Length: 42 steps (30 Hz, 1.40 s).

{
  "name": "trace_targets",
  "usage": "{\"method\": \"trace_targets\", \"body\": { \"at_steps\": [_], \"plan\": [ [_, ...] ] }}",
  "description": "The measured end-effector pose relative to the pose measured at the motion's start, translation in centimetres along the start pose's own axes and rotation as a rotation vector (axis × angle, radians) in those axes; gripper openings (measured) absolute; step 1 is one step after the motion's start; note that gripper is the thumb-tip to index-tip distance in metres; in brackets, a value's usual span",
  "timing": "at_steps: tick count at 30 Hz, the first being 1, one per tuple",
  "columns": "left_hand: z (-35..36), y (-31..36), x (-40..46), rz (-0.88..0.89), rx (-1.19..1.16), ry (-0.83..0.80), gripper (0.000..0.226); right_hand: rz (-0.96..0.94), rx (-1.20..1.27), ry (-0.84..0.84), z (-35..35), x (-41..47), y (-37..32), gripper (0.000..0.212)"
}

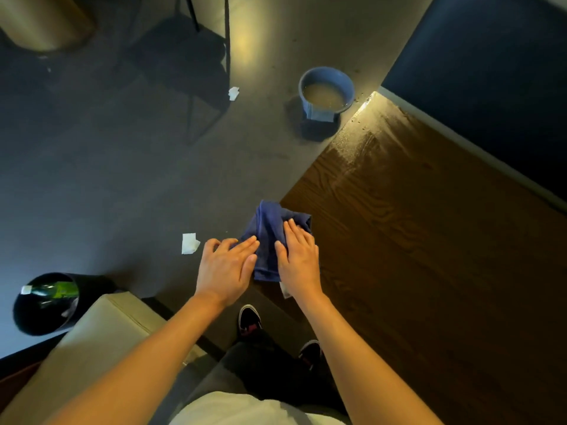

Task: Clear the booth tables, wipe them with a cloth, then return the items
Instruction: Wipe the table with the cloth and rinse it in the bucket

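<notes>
Blue bucket [326,92] holds murky water; black bin [46,303] holds a green bottle [52,290]; left hand [227,268] and right hand [299,260], fingers straight, press blue cloth [271,234] at the table [429,240] corner

Cloth [270,237] partly hidden under both hands; white scrap [285,291] beneath right wrist, possibly paper.

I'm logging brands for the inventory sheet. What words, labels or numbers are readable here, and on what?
None can be read.
Green bottle in the black bin: its pale tag is too blurred.
Blue bucket: the white patch shows no legible text.
Paper scraps on the floor: blank.
</notes>
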<state>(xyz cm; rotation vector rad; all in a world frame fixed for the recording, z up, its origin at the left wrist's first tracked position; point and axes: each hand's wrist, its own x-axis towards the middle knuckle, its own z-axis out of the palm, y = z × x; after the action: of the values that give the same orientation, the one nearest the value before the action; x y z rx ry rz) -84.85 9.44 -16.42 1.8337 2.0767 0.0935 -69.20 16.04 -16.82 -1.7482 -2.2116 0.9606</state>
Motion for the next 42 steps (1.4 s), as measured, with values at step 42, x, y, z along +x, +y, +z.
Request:
{"method": "trace_targets", "body": {
  "at_steps": [42],
  "plan": [
    [1.9, 4.2, 6.3, -0.326, -0.099, -0.090, 0.078, 0.226, 0.268, 0.223, -5.0, 1.6, 4.7, 0.037]
  ]
}}
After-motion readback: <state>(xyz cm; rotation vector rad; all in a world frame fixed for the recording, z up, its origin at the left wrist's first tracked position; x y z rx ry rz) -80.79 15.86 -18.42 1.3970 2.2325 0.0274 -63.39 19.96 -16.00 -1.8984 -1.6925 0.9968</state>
